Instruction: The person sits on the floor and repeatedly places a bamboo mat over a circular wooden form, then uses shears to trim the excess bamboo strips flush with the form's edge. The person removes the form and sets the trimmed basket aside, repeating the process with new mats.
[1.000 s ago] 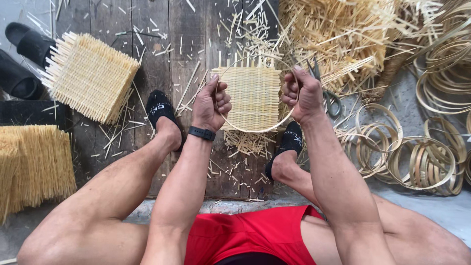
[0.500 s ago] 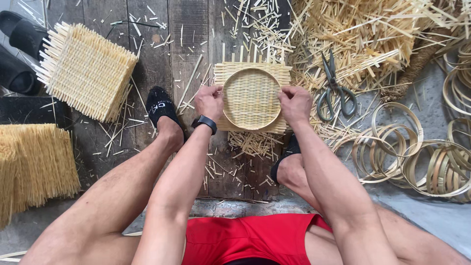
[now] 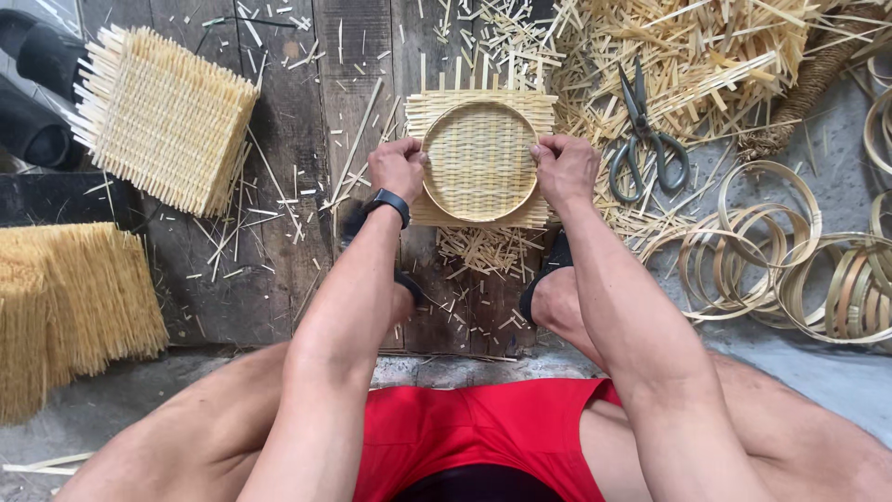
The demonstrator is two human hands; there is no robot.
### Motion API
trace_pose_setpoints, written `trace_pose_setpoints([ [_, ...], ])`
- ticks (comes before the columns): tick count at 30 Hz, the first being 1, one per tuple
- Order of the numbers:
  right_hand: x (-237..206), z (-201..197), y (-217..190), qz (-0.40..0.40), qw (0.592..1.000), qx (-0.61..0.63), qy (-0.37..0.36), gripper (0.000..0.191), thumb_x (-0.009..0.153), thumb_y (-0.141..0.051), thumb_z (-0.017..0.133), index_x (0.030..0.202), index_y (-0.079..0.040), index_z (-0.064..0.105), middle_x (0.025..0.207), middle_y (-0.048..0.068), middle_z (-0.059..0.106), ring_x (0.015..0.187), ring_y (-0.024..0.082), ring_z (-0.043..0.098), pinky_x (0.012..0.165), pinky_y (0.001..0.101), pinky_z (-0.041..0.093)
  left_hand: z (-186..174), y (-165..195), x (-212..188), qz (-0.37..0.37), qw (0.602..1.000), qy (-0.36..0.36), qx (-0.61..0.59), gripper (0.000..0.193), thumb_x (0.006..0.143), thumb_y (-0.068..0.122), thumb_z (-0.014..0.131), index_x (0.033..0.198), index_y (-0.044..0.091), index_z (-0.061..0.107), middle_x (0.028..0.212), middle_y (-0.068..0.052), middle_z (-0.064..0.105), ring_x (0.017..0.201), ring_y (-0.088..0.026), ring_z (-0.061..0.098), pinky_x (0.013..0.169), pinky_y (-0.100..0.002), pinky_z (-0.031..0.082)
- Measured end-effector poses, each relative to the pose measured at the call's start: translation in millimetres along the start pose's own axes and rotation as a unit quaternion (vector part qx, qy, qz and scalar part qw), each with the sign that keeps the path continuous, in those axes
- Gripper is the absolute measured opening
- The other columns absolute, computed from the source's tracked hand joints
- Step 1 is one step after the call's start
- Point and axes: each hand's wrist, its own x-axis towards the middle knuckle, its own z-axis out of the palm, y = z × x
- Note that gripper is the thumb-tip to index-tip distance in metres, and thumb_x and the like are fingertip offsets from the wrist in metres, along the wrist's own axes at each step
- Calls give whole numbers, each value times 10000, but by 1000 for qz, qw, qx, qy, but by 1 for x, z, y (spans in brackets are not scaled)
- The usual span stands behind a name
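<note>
My left hand (image 3: 398, 169) and right hand (image 3: 565, 170) pinch closed on opposite rims of the round woven bamboo tray (image 3: 480, 160), left of the scissors (image 3: 647, 141), probably light, springy, and best gripped by its 2 edges.

Pale straw-yellow woven mat (image 3: 480, 158), tight basket-weave pattern; shorts (image 3: 483, 432) bright red; wristband (image 3: 388, 204) black; scissors (image 3: 648, 139) dark grey; floorboards (image 3: 279, 232) weathered brown.
</note>
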Motion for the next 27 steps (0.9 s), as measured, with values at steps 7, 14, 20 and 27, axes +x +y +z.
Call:
trace_pose_setpoints([
  [7,3,-4,-4,71,997,5,-26,174,864,-179,807,1029,-123,812,930,78,796,821,167,740,830,318,577,3,-6,10,-19,1000,-10,-21,175,786,61,808,960,85,803,836,-126,776,735,-199,759,716,-319,590],
  [14,18,-9,-1,87,993,-20,-72,181,838,-198,835,1009,-140,823,925,65,796,816,153,737,832,309,578,3,-11,20,-63,993,-28,-100,197,728,45,864,918,81,828,826,-67,799,715,-118,760,703,-246,612],
  [20,25,-27,-8,79,988,-8,-132,226,799,-185,867,1004,-105,816,885,85,785,795,177,730,810,314,587,-9,-8,16,-62,991,-70,-90,175,739,73,869,908,77,824,820,-73,801,706,-128,753,704,-268,613],
  [27,-29,6,-68,-287,877,-304,-236,932,756,-356,799,1473,63,375,1470,272,378,1420,351,325,1200,456,286,10,36,47,279,951,-30,131,269,894,223,801,1119,80,767,1292,-160,658,1228,-319,582,1103,-457,442],
])
